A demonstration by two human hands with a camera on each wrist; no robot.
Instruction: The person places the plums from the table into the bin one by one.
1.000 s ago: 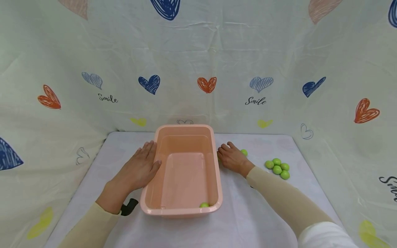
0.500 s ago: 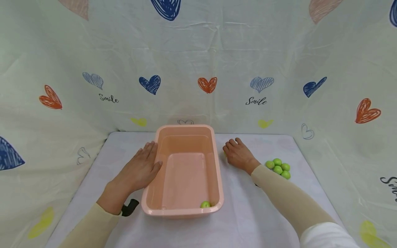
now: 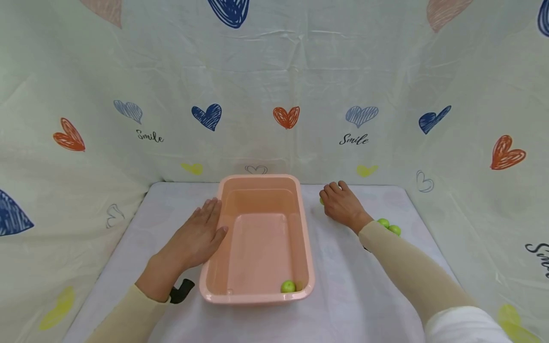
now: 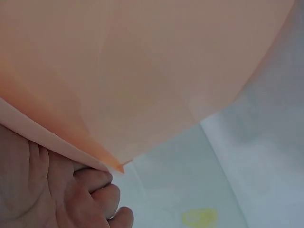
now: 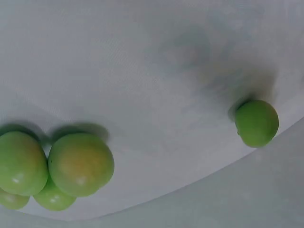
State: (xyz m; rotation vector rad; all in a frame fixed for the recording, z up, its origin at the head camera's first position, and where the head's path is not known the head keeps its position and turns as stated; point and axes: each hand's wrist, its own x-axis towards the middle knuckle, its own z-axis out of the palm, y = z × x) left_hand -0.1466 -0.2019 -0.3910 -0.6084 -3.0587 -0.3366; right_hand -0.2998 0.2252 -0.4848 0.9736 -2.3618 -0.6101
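Note:
A pink plastic basin (image 3: 257, 299) stands in the middle of the table; one small round green fruit (image 3: 288, 287) lies at its near right corner. My left hand (image 3: 193, 236) presses against the basin's left rim with nearly straight fingers, the thumb over the edge. Right of the basin, my right hand (image 3: 344, 205) has curled fingers, and a bit of a green fruit (image 3: 322, 201) shows at its fingertips, mostly hidden by the hand. In the right wrist view, a single green fruit (image 5: 256, 123) lies apart from a cluster of green fruits (image 5: 80, 164); no fingers show there.
A white cloth covers the table (image 3: 334, 300). Beyond its far edge hangs a pale curtain (image 3: 244, 76) printed with hearts. My right forearm (image 3: 411, 267) hides part of the fruit cluster in the head view.
My right hand has moved right and away from me, the green at its fingertips moving along. The basin and my left hand have shifted slightly right, the fruit inside with them.

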